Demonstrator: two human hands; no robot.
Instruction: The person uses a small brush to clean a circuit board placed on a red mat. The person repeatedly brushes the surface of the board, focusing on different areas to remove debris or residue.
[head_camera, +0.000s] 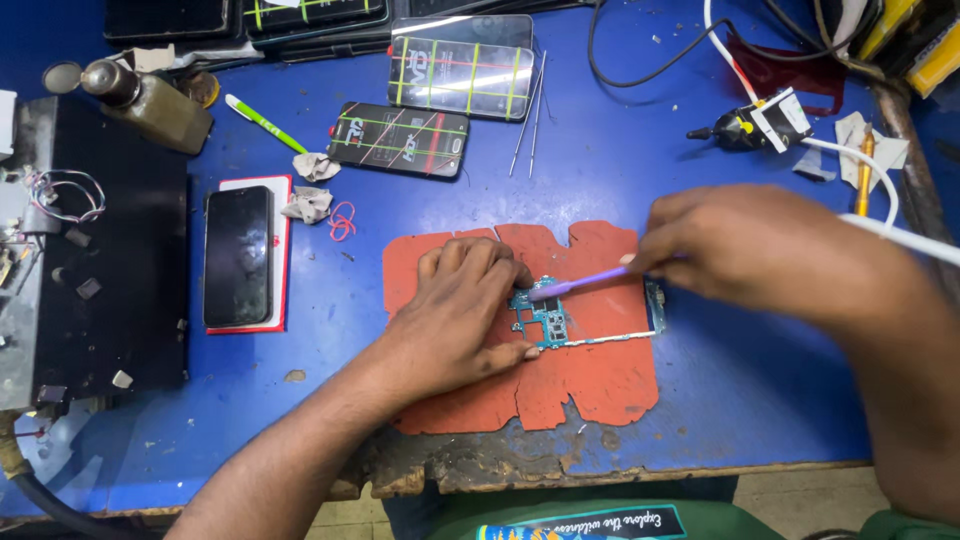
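A small blue-green phone circuit board (548, 320) lies on an orange-red work mat (600, 380) at the middle of the blue bench. My left hand (462, 315) presses down on the board's left side, fingers spread over it. My right hand (745, 245) grips a purple brush (575, 285) by its handle, and the brush tip rests on the board's upper edge. Part of the board is hidden under my left fingers.
A black phone (238, 255) lies on a red-edged case at left. Two phones with taped screens (400, 138) (462, 75) lie behind the mat, beside tweezers (528, 115). A bottle (150, 100), a green pen (265, 125), cables and a black box (95, 250) surround the bench.
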